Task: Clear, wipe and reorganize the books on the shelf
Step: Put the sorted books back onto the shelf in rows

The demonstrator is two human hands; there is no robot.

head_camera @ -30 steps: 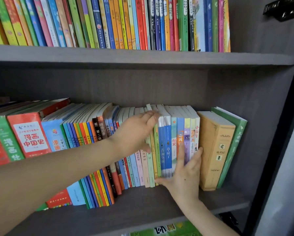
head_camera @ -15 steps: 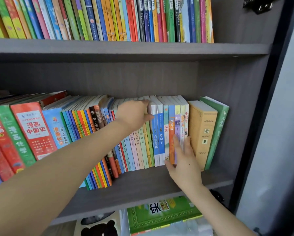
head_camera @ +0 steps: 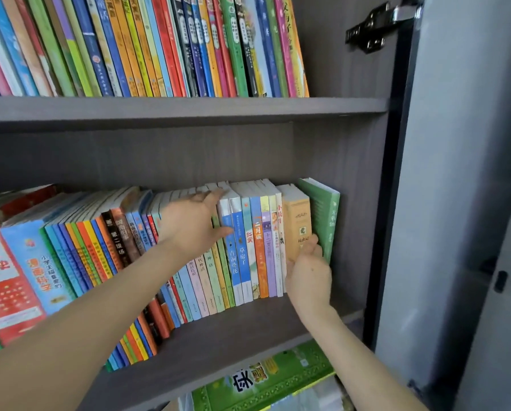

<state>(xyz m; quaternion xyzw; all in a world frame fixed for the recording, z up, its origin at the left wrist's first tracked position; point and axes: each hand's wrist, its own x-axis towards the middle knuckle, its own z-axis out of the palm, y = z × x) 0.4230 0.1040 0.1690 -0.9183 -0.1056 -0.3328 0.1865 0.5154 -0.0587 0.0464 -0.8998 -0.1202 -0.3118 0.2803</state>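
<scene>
Now: dark matte wood-grain shelf (head_camera: 233, 330). Row of thin glossy paperbacks (head_camera: 260, 256) stands on it; left part leans, right part near upright. Left hand (head_camera: 189, 223) flat on spines mid-row, fingers straight, tips over top edges, thumb spread onto blue spine (head_camera: 238, 262); grasps nothing. Right hand (head_camera: 309, 274) low at row's right end, fingers extended up thick tan book (head_camera: 298, 221), tips by seam with ribbed green book (head_camera: 322, 212); clasps nothing. Upper row (head_camera: 159, 46): slim bright spines, slanted. Black metal hinge (head_camera: 378, 25) top right, smooth grey door (head_camera: 455, 173) beside.
</scene>
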